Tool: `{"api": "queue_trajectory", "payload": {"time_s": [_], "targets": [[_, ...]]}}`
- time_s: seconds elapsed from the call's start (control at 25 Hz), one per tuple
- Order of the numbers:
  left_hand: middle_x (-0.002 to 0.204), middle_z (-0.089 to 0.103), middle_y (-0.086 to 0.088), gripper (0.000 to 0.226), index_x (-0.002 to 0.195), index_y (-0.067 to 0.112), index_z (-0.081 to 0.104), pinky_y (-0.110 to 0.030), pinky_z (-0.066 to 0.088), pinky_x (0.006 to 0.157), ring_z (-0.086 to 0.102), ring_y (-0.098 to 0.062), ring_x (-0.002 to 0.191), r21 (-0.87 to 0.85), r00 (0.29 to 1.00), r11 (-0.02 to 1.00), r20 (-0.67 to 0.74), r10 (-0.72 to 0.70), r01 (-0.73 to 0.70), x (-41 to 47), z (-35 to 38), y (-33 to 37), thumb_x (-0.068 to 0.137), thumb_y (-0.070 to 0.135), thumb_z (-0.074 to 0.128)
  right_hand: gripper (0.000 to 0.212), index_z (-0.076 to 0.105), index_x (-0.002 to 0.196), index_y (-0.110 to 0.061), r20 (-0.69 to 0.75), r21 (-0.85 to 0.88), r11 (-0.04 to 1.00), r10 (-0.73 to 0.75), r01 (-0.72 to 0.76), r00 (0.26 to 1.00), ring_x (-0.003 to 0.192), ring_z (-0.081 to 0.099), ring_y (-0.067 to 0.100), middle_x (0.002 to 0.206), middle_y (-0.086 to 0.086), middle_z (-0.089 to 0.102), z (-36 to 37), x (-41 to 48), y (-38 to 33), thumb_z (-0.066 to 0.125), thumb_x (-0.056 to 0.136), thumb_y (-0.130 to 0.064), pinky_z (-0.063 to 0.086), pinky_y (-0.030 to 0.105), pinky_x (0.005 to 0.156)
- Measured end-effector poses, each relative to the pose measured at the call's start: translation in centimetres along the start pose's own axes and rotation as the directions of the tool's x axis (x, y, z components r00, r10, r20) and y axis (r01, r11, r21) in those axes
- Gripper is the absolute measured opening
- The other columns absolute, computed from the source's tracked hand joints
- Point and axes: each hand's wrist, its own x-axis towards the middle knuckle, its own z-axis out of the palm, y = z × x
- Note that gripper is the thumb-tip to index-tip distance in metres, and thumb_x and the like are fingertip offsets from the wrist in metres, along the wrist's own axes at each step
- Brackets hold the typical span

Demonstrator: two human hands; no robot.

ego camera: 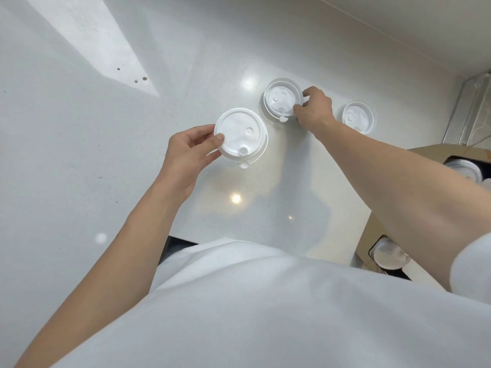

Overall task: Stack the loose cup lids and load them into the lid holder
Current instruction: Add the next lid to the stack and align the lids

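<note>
Our left hand [187, 152] pinched a lid stack [240, 136] at its left rim; our right hand [313, 108] pinched another lid [283, 98] just left of it.

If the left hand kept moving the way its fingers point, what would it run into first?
Probably the lids the right hand grips. The left hand, holding its lid stack, points up-right toward them; depth is uncertain.
</note>
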Motion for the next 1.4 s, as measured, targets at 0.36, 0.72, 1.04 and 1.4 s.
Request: {"api": "queue_trajectory", "payload": {"time_s": [0.36, 0.72, 1.04, 1.4], "targets": [[0.110, 0.073, -0.009, 0.027, 0.120, 0.001, 0.068, -0.028, 0.058, 0.090, 0.072, -0.017, 0.099, 0.012, 0.999, 1.000, 0.030, -0.016, 0.016, -0.5, 0.2, -0.1, 0.093, 0.005, 0.066, 0.023, 0.060, 0.111, -0.008, -0.017, 0.563, 0.826, 0.058, -0.038, 0.998, 0.063, 0.066, 0.016, 0.084, 0.007, 0.065, -0.8, -5.3, 2.2, 0.059, 0.089, -0.003, 0.056, 0.025, 0.061], [0.103, 0.075, -0.005, 0.019, 0.111, 0.006, 0.071, -0.026, 0.058, 0.086, 0.073, -0.014, 0.091, 0.056, 0.995, 0.998, 0.096, -0.028, 0.023, -2.1, 1.8, -0.7, 0.093, 0.005, 0.066, 0.034, 0.061, 0.122, -0.006, -0.113, 0.740, 0.665, -0.024, 0.100, 0.993, 0.070, 0.070, 0.017, 0.093, 0.011, 0.058, -3.5, -12.5, 4.6, 0.059, 0.089, -0.002, 0.060, 0.029, 0.074], [0.108, 0.074, -0.011, 0.019, 0.111, 0.003, 0.071, -0.029, 0.058, 0.089, 0.073, -0.019, 0.094, 0.107, 0.988, 0.994, 0.151, -0.016, 0.000, -3.4, 3.7, -0.7, 0.092, 0.007, 0.068, 0.020, 0.066, 0.109, -0.006, -0.176, 0.865, 0.457, -0.112, 0.208, 0.978, 0.091, 0.071, 0.034, 0.096, 0.012, 0.063, -4.6, -17.4, 5.9, 0.067, 0.089, -0.005, 0.060, 0.040, 0.088], [0.113, 0.075, -0.013, 0.032, 0.122, -0.001, 0.066, -0.029, 0.058, 0.091, 0.074, -0.020, 0.101, 0.151, 0.986, 0.989, 0.164, -0.016, -0.009, -4.3, 5.1, -0.7, 0.092, 0.009, 0.069, 0.033, 0.068, 0.107, -0.006, -0.080, 0.940, 0.297, -0.289, 0.169, 0.954, 0.101, 0.066, 0.022, 0.109, 0.008, 0.068, -4.5, -19.8, 6.6, 0.063, 0.081, 0.014, 0.051, 0.034, 0.090]]}}
